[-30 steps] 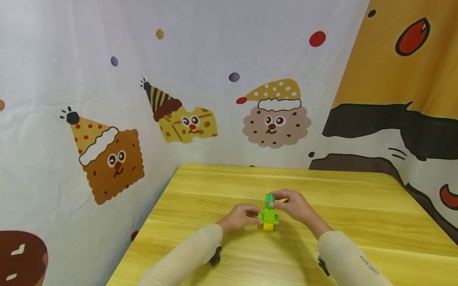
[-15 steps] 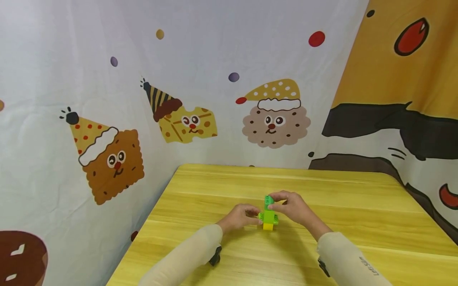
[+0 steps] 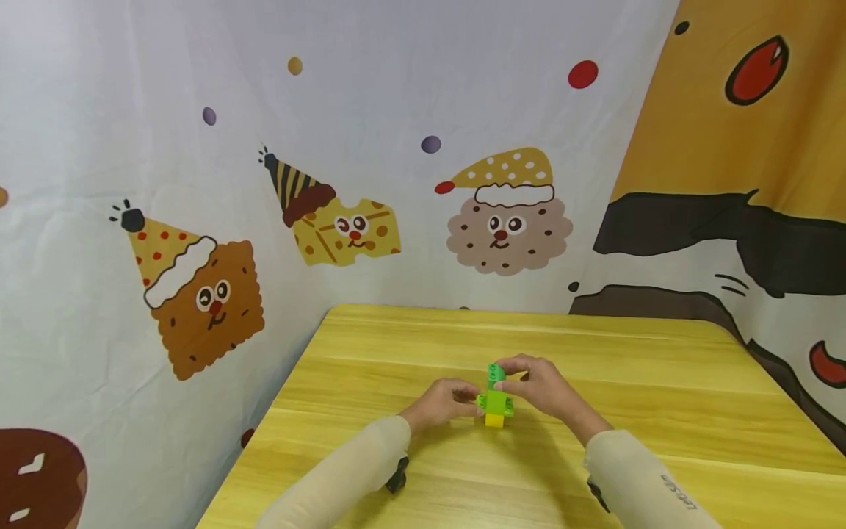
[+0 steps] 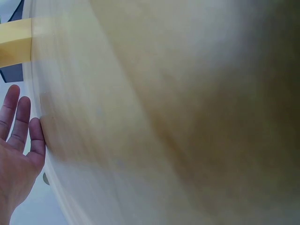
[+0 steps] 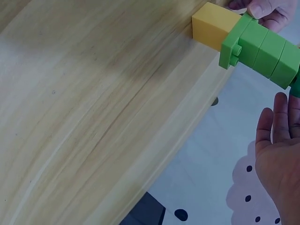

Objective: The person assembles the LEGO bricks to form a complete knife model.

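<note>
A small tower of toy building bricks stands on the table in the head view. At its foot is a yellow brick point(image 3: 494, 421); above come light green bricks point(image 3: 496, 401) with studded ends jutting out on both sides. A darker green brick point(image 3: 494, 376) tops it. My right hand point(image 3: 542, 382) pinches this top brick between thumb and fingers. My left hand point(image 3: 444, 401) holds the jutting left end low on the tower, as the right wrist view also shows, its thumb at the green edge. In the left wrist view only part of the yellow brick point(image 4: 15, 42) shows.
The wooden table point(image 3: 370, 345) reaches back to a white cloth backdrop point(image 3: 370, 95) with cartoon prints. Dark wrist straps point(image 3: 398, 476) sit under the cream sleeves point(image 3: 344, 470).
The top green brick and my right hand have shifted slightly down and left. My left hand keeps its place at the tower's side.
</note>
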Available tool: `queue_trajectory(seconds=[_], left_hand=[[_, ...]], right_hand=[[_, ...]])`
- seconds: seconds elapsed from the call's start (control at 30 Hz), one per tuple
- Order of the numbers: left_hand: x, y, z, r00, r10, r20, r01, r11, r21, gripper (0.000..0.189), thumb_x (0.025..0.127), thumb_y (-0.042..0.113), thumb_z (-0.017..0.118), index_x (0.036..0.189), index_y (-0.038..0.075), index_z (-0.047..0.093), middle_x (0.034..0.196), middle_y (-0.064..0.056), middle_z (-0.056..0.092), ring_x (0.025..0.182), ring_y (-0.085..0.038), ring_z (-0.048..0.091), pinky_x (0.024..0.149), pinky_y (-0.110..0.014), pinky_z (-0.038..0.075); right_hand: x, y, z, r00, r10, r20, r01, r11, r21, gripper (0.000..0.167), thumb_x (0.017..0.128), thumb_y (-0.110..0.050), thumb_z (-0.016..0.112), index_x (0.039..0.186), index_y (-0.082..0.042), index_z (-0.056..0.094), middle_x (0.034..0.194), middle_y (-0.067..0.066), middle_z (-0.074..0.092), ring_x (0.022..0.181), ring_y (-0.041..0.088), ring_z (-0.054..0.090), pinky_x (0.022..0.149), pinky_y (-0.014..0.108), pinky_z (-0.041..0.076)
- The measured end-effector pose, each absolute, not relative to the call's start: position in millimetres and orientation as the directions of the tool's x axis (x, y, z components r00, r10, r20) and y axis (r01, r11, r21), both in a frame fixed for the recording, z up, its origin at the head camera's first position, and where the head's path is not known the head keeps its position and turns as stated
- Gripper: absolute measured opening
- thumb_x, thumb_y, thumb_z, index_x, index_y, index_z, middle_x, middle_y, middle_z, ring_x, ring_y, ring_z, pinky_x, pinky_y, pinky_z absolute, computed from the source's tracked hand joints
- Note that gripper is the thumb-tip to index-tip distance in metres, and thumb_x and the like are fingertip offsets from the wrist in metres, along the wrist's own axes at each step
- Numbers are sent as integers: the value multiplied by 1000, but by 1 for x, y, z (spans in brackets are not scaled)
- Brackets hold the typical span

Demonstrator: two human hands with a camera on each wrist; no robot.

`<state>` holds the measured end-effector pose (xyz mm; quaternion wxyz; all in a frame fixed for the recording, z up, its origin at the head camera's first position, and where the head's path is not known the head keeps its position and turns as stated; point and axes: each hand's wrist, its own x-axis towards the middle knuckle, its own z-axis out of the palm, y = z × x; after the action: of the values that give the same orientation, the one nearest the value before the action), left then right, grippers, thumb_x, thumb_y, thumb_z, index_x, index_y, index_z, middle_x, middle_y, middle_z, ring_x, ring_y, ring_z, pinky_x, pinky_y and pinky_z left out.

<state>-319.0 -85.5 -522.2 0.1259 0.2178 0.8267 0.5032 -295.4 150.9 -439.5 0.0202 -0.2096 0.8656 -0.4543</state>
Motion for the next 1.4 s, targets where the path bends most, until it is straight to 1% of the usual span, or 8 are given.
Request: queue_trajectory(seconds=[0.2, 0.3, 0.43, 0.6, 0.93, 1.1, 1.23, 1.4], left_hand=[[-319, -85, -524, -876, 483, 0, 225, 409, 884, 28, 87, 32, 78, 113, 24, 74, 107, 14, 66, 96, -5, 61, 85, -28, 52], [-319, -85, -523, -875, 484, 2, 229, 410, 883, 27, 88, 32, 78, 113, 24, 74, 108, 14, 66, 96, -6, 61, 86, -29, 52], [-318, -85, -522, -874, 485, 4, 232, 410, 882, 27, 88, 32, 78, 114, 24, 73, 107, 14, 66, 96, -6, 61, 85, -29, 52], [-318, -85, -523, -873, 488, 0, 232, 416, 879, 28, 88, 33, 77, 115, 24, 73, 106, 14, 66, 95, -5, 61, 84, -28, 52], [-320, -85, -523, -876, 482, 6, 235, 417, 878, 30, 88, 33, 77, 116, 23, 73, 107, 14, 66, 96, -5, 61, 85, -27, 51], [-320, -85, -522, -878, 478, 8, 234, 416, 879, 30, 88, 33, 78, 116, 22, 73, 107, 14, 66, 95, -5, 61, 84, -27, 51], [-321, -85, -522, -879, 477, 11, 236, 413, 880, 31, 88, 33, 78, 116, 23, 73, 107, 14, 66, 95, -5, 60, 84, -26, 51], [-323, -86, -525, -876, 482, 10, 236, 410, 881, 30, 87, 34, 78, 115, 24, 73, 107, 14, 66, 95, -5, 60, 84, -26, 51]], right_hand=[[-295, 153, -441, -918, -378, 123, -317, 508, -801, 33, 92, -29, 73, 118, -9, 71, 111, 3, 67, 100, 22, 59, 80, 36, 50], [-296, 153, -442, -914, -379, 143, -340, 525, -781, 33, 92, -29, 73, 119, -9, 71, 113, 3, 67, 105, 25, 59, 84, 39, 49], [-296, 153, -444, -905, -390, 171, -375, 539, -754, 34, 92, -28, 72, 120, -9, 71, 116, 3, 67, 109, 29, 59, 90, 46, 48], [-294, 154, -446, -898, -393, 197, -399, 539, -742, 36, 93, -29, 72, 122, -7, 70, 117, 3, 67, 111, 30, 59, 92, 49, 47], [-294, 153, -453, -900, -373, 224, -404, 524, -750, 36, 92, -30, 73, 121, -10, 70, 113, -1, 67, 108, 26, 60, 89, 45, 47], [-294, 152, -454, -908, -358, 220, -386, 505, -772, 35, 91, -31, 74, 120, -12, 71, 112, -3, 67, 106, 24, 61, 89, 43, 48], [-294, 152, -457, -910, -347, 227, -383, 492, -782, 35, 91, -32, 74, 120, -13, 71, 114, -2, 67, 105, 23, 61, 88, 43, 47], [-291, 153, -461, -915, -332, 227, -371, 482, -794, 40, 91, -33, 73, 126, -12, 68, 120, 2, 66, 107, 23, 60, 88, 42, 47]])
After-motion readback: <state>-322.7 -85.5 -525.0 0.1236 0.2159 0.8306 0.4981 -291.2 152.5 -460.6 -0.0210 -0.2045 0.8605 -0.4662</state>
